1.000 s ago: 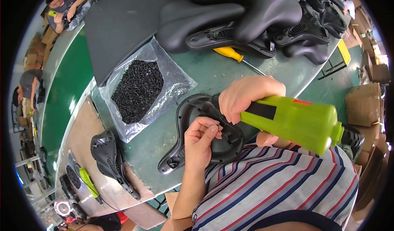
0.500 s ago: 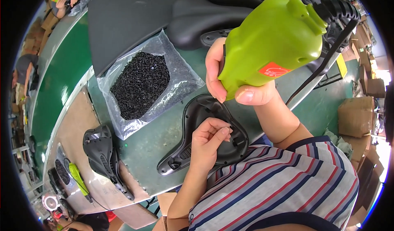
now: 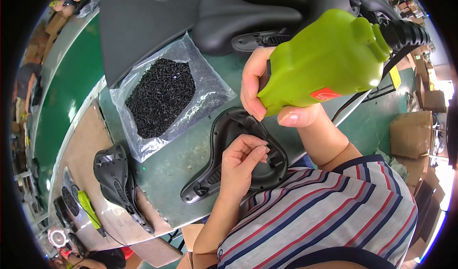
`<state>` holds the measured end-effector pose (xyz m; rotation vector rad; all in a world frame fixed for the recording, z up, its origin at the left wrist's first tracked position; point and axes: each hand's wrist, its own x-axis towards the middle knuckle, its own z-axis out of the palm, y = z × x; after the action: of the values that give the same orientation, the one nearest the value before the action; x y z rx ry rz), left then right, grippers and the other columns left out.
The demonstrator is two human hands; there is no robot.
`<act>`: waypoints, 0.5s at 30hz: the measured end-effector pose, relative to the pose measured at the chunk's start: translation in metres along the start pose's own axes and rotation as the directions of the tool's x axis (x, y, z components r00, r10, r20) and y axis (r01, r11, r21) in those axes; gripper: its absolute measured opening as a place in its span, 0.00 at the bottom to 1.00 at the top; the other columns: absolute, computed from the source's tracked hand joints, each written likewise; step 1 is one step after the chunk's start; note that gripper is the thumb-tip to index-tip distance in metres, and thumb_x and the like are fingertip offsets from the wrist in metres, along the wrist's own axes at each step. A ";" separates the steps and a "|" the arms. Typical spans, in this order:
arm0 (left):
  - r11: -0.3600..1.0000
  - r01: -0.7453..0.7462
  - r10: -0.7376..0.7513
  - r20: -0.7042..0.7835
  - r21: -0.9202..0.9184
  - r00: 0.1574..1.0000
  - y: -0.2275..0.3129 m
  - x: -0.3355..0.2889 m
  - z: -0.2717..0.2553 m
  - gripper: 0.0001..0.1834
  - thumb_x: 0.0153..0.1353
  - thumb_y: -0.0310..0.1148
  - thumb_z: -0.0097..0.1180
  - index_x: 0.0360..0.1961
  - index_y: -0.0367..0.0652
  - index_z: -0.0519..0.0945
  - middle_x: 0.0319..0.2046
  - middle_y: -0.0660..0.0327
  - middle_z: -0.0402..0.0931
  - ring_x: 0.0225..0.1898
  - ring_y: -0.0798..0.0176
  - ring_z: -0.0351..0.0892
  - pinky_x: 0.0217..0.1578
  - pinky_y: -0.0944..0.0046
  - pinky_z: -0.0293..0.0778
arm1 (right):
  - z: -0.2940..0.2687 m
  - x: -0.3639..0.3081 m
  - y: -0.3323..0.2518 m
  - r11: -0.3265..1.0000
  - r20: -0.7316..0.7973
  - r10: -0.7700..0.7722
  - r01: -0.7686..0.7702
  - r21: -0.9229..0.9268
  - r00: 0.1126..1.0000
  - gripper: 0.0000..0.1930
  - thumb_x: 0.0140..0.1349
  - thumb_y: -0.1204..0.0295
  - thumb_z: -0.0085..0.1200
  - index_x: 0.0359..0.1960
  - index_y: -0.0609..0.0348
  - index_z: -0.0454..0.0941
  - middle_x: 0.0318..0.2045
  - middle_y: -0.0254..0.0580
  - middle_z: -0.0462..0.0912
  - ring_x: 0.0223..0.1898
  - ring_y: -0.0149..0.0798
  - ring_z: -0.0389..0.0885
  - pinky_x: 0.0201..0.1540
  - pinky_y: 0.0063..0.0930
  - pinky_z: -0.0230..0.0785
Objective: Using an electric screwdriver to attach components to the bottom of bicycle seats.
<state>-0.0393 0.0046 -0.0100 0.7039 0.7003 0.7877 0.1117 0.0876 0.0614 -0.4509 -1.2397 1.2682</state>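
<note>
A black bicycle saddle (image 3: 224, 147) lies underside up on the table before me. Over its wide end is my left hand (image 3: 241, 161), closed, thumb and fingertips pinched together; whatever they hold is too small to make out. My right hand (image 3: 267, 94) is wrapped around a lime-green electric screwdriver (image 3: 329, 61) above the saddle's far side. A black cord comes off the tool's upper right end; its tip is hidden by the hand and body. Left of the saddle, a clear plastic bag (image 3: 210, 80) lies open with a heap of small black screws (image 3: 162, 97).
Another saddle (image 3: 117, 183) lies on the brown board (image 3: 78, 154) at left, near a second green screwdriver (image 3: 89, 209). Several black saddles (image 3: 238, 23) are piled at the back beside a dark flat sheet (image 3: 143, 25). Cardboard boxes (image 3: 410, 135) stand at right; other people work at far left.
The green screwdriver has shifted slightly right and down, its cord end swinging to the right. The left hand keeps its pinch over the saddle.
</note>
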 end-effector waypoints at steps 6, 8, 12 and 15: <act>1.000 -0.009 0.009 -0.007 0.006 1.000 -0.001 0.001 0.001 0.05 0.57 0.26 0.54 0.35 0.36 0.75 0.27 0.62 0.76 0.28 0.74 0.72 0.32 0.75 0.69 | -0.003 -0.003 0.001 1.000 0.007 -0.013 0.013 0.002 1.000 0.27 0.41 0.59 0.66 0.32 0.68 0.67 0.18 0.39 0.72 0.18 0.31 0.72 0.21 0.19 0.65; 1.000 -0.014 0.014 -0.008 0.000 1.000 0.000 0.001 0.001 0.05 0.57 0.26 0.54 0.35 0.36 0.75 0.27 0.62 0.76 0.28 0.74 0.72 0.32 0.75 0.69 | -0.004 -0.003 0.000 1.000 0.034 -0.016 0.016 -0.007 0.999 0.27 0.41 0.60 0.65 0.33 0.68 0.67 0.19 0.39 0.72 0.18 0.30 0.72 0.21 0.19 0.65; 1.000 -0.021 0.021 -0.006 -0.006 1.000 0.000 0.003 0.002 0.05 0.57 0.25 0.54 0.34 0.36 0.75 0.27 0.61 0.76 0.27 0.73 0.72 0.32 0.75 0.69 | -0.007 -0.005 0.005 0.999 0.059 -0.010 0.012 -0.034 0.998 0.27 0.43 0.60 0.65 0.34 0.69 0.66 0.21 0.40 0.72 0.19 0.29 0.72 0.21 0.18 0.65; 1.000 -0.026 0.026 -0.011 -0.007 1.000 0.001 0.002 0.003 0.05 0.57 0.25 0.53 0.34 0.35 0.75 0.28 0.61 0.76 0.27 0.73 0.72 0.32 0.74 0.69 | -0.007 -0.008 0.004 1.000 0.041 -0.018 0.018 0.006 0.999 0.26 0.43 0.61 0.65 0.34 0.69 0.65 0.27 0.43 0.72 0.19 0.29 0.72 0.21 0.17 0.65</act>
<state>-0.0363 0.0058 -0.0082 0.7038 0.6994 0.8183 0.1172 0.0847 0.0522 -0.4104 -1.2721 1.2712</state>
